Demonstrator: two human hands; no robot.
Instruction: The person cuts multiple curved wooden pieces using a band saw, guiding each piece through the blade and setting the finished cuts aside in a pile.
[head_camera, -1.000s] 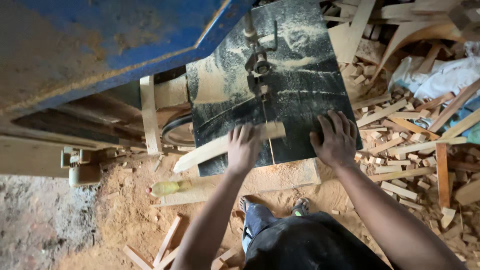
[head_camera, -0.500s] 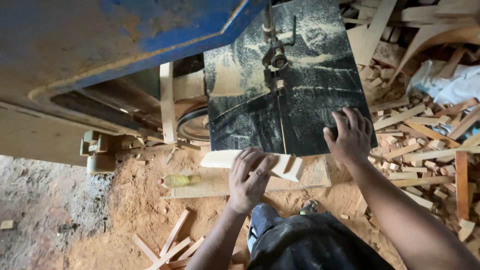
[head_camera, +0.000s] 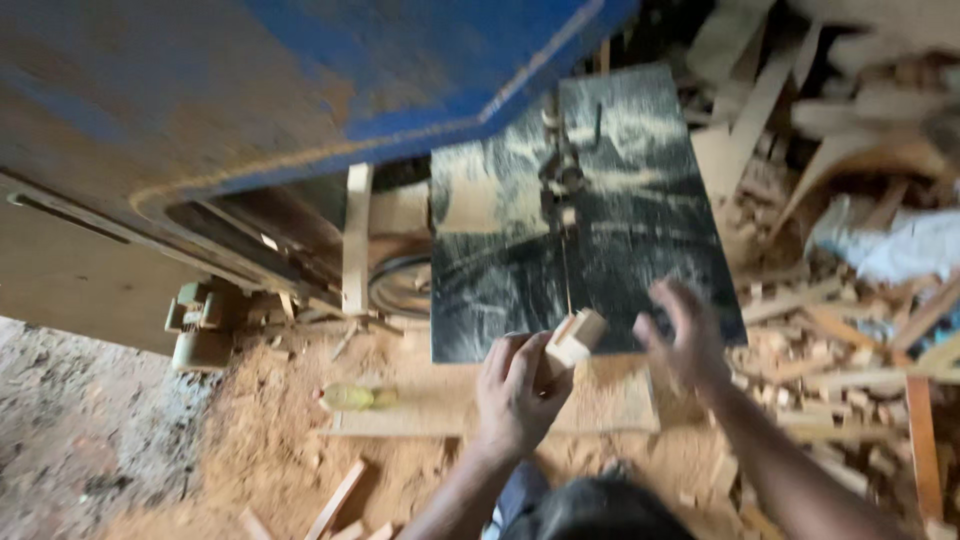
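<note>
My left hand (head_camera: 512, 392) grips a pale wooden piece (head_camera: 575, 336) just off the near edge of the dark, sawdust-streaked saw table (head_camera: 640, 240). Only the cut end of the piece shows beyond my fingers. My right hand (head_camera: 682, 335) hovers blurred over the near right part of the table, fingers spread, holding nothing. The saw blade and its guide (head_camera: 562, 180) stand at the middle of the table, beyond both hands.
A big blue and rusty machine housing (head_camera: 300, 110) fills the upper left. Several wood offcuts (head_camera: 850, 340) pile up at the right with a pale cloth (head_camera: 890, 245). Sawdust (head_camera: 250, 450) covers the ground; a flat board (head_camera: 600, 400) and a yellowish bottle (head_camera: 352, 397) lie below the table.
My left hand pulled the wooden piece back off the table towards me and turned it end-on. My right hand lifted off the table edge. The view shifted right.
</note>
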